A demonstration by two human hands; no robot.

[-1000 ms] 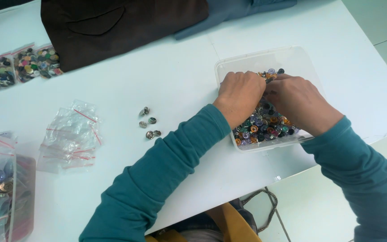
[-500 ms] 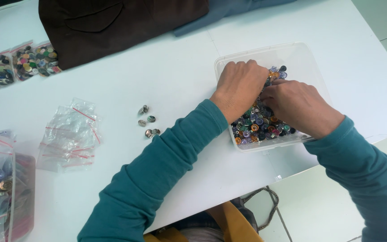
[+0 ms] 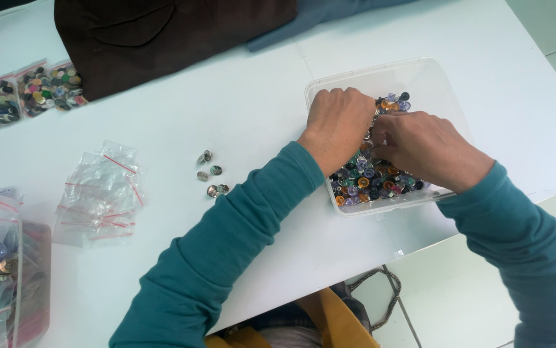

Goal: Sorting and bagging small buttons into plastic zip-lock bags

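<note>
A clear plastic box [image 3: 442, 84] on the white table [image 3: 239, 90] holds a heap of small colourful buttons [image 3: 371, 180]. My left hand [image 3: 339, 125] rests knuckles-up inside the box, its fingers curled down into the heap. Just to its right, my right hand [image 3: 426, 148] also reaches into the buttons, its fingertips meeting the left hand's near a small metal piece [image 3: 373, 121]. Both sets of fingertips are hidden, so any grip is unclear. Both arms wear teal sleeves.
Several loose metal buttons [image 3: 210, 175] lie left of my left arm. Empty zip bags [image 3: 101, 193] sit farther left, filled button bags [image 3: 30, 93] at the far left, a pink-edged container [image 3: 7, 277] at the lower left, and dark cloth [image 3: 175, 32] at the back.
Both hands stay in the box and have shifted slightly toward its far side, the fingers working within the heap. Nothing else on the table has moved.
</note>
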